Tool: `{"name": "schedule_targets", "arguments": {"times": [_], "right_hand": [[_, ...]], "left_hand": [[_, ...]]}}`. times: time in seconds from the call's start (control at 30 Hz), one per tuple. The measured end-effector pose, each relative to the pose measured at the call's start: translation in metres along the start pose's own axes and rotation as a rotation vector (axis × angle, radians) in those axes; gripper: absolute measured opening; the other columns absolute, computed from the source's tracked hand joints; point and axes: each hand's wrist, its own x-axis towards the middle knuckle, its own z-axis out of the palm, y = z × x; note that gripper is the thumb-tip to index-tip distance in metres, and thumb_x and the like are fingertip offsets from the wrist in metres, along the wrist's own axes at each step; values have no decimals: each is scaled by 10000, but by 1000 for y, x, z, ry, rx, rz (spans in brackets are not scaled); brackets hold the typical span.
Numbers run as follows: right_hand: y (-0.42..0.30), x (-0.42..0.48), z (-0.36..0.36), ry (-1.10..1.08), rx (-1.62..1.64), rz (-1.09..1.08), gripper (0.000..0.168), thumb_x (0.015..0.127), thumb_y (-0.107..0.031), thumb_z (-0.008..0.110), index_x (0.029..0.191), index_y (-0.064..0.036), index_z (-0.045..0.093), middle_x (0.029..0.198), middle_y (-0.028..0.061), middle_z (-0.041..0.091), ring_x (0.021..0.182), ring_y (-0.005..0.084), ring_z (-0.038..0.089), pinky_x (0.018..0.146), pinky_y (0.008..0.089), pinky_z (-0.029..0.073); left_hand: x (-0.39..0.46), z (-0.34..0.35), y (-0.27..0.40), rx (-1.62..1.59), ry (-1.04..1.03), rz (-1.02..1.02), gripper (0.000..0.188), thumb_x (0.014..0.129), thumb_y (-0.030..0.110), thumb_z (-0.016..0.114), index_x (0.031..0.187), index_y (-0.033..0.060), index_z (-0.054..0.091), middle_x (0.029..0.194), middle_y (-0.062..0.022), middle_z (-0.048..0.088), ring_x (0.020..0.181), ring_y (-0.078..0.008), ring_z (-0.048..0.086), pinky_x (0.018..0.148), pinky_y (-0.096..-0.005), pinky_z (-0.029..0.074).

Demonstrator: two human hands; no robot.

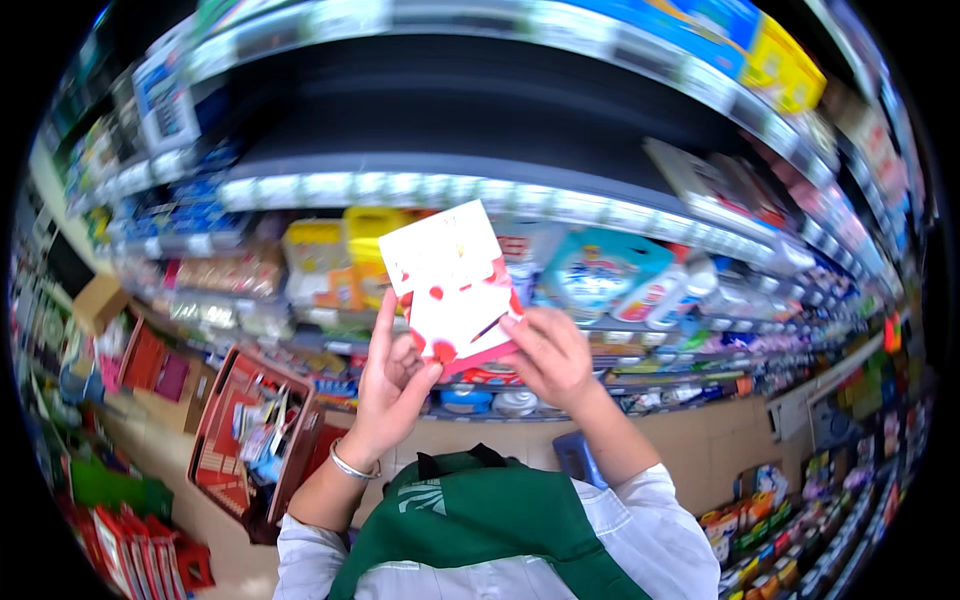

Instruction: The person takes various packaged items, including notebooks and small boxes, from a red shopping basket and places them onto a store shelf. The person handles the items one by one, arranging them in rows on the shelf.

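Note:
A thin white, pink and red card or booklet (461,289), printed with petal shapes, is held up in front of the shelves. My left hand (394,367) grips its lower left edge, with the thumb on the front near the bottom corner. At its right edge, the fingertips of my right hand (551,356) rest on the lower corner. A dark slim line, printed or real, shows beside the right fingertips; I cannot tell which. A silvery bangle is on my left wrist.
Shelves with a price-label rail (450,187) hold teal detergent packs (600,270) and yellow packages (371,251). On the floor at left stands a red basket (217,375) with mixed goods, near a cardboard box (101,304). A blue stool-like object (577,457) stands below the right forearm.

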Motion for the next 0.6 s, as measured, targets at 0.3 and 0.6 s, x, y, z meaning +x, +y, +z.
{"name": "schedule_targets", "arguments": {"times": [0.3,0.6], "right_hand": [[136,-1,-218,222,-481,113,357,750,-116,712,1093,-52,641,935,127,605,858,290,577,746,376,464],[247,-22,-279,83,-764,157,154,756,-170,685,871,-69,689,830,63,585,862,258,533,749,381,430]], "left_hand": [[186,230,-20,266,-330,214,627,911,130,568,1435,11,245,1258,-178,524,1100,-209,538,892,-331,452],[287,330,-63,907,-350,201,380,915,331,508,1192,90,606,1224,-202,564,1166,-316,504,998,-335,375]]}}
